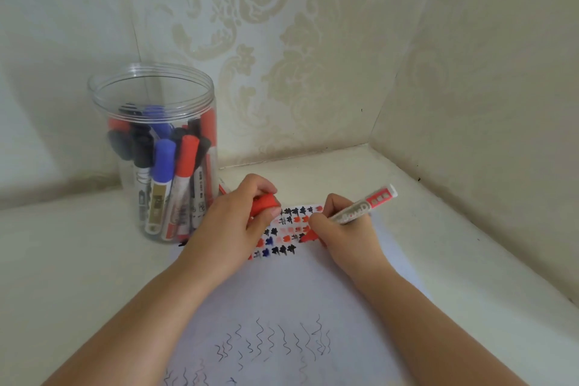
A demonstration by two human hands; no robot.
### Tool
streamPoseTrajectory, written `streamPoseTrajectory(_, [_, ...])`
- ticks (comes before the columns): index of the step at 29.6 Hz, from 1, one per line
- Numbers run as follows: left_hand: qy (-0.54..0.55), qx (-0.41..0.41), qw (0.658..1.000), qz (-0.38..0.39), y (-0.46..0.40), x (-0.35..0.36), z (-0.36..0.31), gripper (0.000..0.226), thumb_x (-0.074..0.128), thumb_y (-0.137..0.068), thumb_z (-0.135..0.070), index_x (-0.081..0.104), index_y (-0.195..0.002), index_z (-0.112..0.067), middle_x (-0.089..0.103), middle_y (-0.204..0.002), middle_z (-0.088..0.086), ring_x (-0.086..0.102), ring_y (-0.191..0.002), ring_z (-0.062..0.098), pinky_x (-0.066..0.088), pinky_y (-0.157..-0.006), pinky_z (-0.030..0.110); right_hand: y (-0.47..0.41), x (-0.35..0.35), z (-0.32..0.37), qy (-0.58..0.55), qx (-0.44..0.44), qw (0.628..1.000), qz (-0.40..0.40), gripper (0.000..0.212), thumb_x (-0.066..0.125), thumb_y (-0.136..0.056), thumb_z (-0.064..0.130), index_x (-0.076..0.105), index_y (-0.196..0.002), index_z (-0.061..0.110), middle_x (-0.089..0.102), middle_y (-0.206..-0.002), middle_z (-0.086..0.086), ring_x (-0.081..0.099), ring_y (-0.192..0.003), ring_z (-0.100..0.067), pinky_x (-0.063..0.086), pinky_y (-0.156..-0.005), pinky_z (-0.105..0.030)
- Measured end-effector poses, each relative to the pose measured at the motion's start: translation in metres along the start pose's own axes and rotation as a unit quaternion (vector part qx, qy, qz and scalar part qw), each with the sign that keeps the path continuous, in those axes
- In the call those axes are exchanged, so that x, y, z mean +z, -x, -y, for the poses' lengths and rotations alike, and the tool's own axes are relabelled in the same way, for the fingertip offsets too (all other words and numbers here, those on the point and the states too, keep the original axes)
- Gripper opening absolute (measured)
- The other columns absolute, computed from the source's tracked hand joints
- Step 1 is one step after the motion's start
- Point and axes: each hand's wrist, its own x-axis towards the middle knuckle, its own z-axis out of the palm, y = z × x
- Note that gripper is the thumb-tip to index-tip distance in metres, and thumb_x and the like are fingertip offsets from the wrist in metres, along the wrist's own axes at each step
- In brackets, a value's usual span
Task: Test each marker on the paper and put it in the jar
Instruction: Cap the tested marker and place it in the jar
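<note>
A red marker (360, 205) is gripped by the right hand (344, 230), tip on the paper (297, 298); its cap (264, 204) is clasped in the left hand (232, 222); the jar (156, 147) is left.

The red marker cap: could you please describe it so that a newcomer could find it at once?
Start at the clear jar of markers by the wall, then move right to the left hand resting on the paper. The red marker cap sits pinched in its fingers, alone without a barrel.

1 clear jar (150, 97), 1 sheet of paper (300, 298), 1 uncapped red marker (360, 208) and 1 loose red cap (264, 204) show. 2 hands: left hand (232, 222), right hand (341, 229). The capped markers inside the jar overlap too much to count exactly.
</note>
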Motion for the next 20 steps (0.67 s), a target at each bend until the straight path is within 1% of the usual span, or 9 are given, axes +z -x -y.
streamPoseTrajectory(2, [0.008, 0.011, 1.000, -0.004, 0.0000, 0.0012, -0.0019, 0.018, 0.058, -0.086, -0.023, 0.054, -0.104, -0.022, 0.061, -0.089, -0.020, 0.053, -0.083, -0.019, 0.037, -0.071, -0.001, -0.0015, 0.0005, -0.0001, 0.000, -0.004, 1.000, -0.007, 0.029, 0.055, -0.076, -0.001, 0.035, -0.058, 0.009, 0.047, -0.037, 0.010, 0.044, -0.034, 0.000, 0.023, -0.048, -0.026])
streamPoseTrajectory(4, [0.010, 0.020, 1.000, 0.001, 0.0001, 0.0029, -0.0035, 0.017, 0.059, -0.085, -0.024, 0.058, -0.103, -0.024, 0.059, -0.088, -0.022, 0.052, -0.086, -0.017, 0.036, -0.070, 0.000, -0.0009, 0.0010, 0.0008, 0.013, -0.011, 1.000, -0.002, 0.029, 0.055, -0.077, -0.001, 0.035, -0.059, 0.008, 0.045, -0.038, 0.011, 0.043, -0.033, 0.001, 0.022, -0.047, -0.026])
streamPoseTrajectory(7, [0.003, 0.025, 1.000, 0.004, -0.0002, 0.0044, -0.0036, 0.019, 0.057, -0.086, -0.025, 0.060, -0.105, -0.025, 0.060, -0.091, -0.017, 0.050, -0.083, -0.015, 0.035, -0.069, 0.000, -0.0001, 0.0031, 0.0002, 0.033, -0.016, 0.999, 0.010, 0.023, 0.057, -0.077, 0.002, 0.039, -0.063, 0.000, 0.046, -0.056, -0.010, 0.043, -0.035, -0.001, 0.024, -0.048, -0.026])
streamPoseTrajectory(8, [-0.002, 0.027, 1.000, 0.004, -0.0002, 0.0050, -0.0031, 0.020, 0.056, -0.086, -0.024, 0.059, -0.106, -0.025, 0.059, -0.092, -0.016, 0.049, -0.081, -0.016, 0.034, -0.070, 0.000, 0.0004, 0.0040, -0.0009, 0.040, -0.022, 0.999, 0.013, 0.024, 0.058, -0.075, 0.005, 0.038, -0.064, -0.002, 0.045, -0.059, -0.012, 0.041, -0.039, -0.005, 0.025, -0.048, -0.026])
streamPoseTrajectory(10, [-0.019, 0.028, 0.999, 0.002, 0.0002, 0.0058, -0.0020, 0.023, 0.053, -0.088, -0.025, 0.057, -0.111, -0.023, 0.057, -0.097, -0.014, 0.048, -0.081, -0.011, 0.033, -0.073, -0.001, 0.0004, 0.0053, -0.0036, 0.058, -0.033, 0.998, 0.012, 0.028, 0.059, -0.071, 0.010, 0.036, -0.062, -0.001, 0.041, -0.059, -0.011, 0.037, -0.049, -0.014, 0.026, -0.049, -0.028])
streamPoseTrajectory(14, [-0.032, 0.001, 0.999, -0.004, 0.0012, 0.0061, -0.0001, 0.028, 0.046, -0.092, -0.026, 0.049, -0.120, -0.025, 0.052, -0.105, -0.015, 0.047, -0.092, 0.001, 0.033, -0.076, 0.001, 0.0002, 0.0032, -0.0045, 0.049, -0.024, 0.998, 0.004, 0.023, 0.059, -0.074, 0.005, 0.040, -0.061, 0.003, 0.043, -0.054, -0.006, 0.040, -0.037, -0.002, 0.026, -0.048, -0.025])
streamPoseTrajectory(16, [-0.032, -0.006, 0.999, -0.005, 0.0012, 0.0057, 0.0001, 0.029, 0.046, -0.092, -0.025, 0.047, -0.121, -0.025, 0.051, -0.105, -0.015, 0.047, -0.094, 0.002, 0.034, -0.075, 0.003, 0.0008, 0.0039, -0.0047, 0.065, -0.035, 0.997, 0.016, 0.025, 0.060, -0.073, 0.006, 0.040, -0.059, 0.007, 0.043, -0.051, -0.002, 0.037, -0.039, -0.003, 0.026, -0.046, -0.023])
streamPoseTrajectory(19, [-0.041, -0.004, 0.999, 0.005, 0.0021, 0.0064, 0.0003, 0.028, 0.048, -0.091, -0.025, 0.048, -0.119, -0.025, 0.050, -0.105, -0.017, 0.046, -0.094, 0.001, 0.032, -0.073, 0.001, 0.0001, 0.0031, -0.0050, 0.067, -0.050, 0.996, 0.008, 0.026, 0.060, -0.068, 0.011, 0.037, -0.058, 0.006, 0.042, -0.054, -0.008, 0.038, -0.043, -0.008, 0.027, -0.046, -0.024])
streamPoseTrajectory(20, [-0.043, -0.003, 0.999, 0.008, 0.0026, 0.0064, 0.0005, 0.028, 0.048, -0.091, -0.025, 0.049, -0.118, -0.025, 0.050, -0.105, -0.017, 0.046, -0.093, 0.001, 0.032, -0.073, 0.001, -0.0003, 0.0027, -0.0050, 0.057, -0.047, 0.997, 0.004, 0.026, 0.060, -0.069, 0.010, 0.036, -0.058, 0.006, 0.042, -0.052, -0.006, 0.040, -0.042, -0.007, 0.026, -0.046, -0.024])
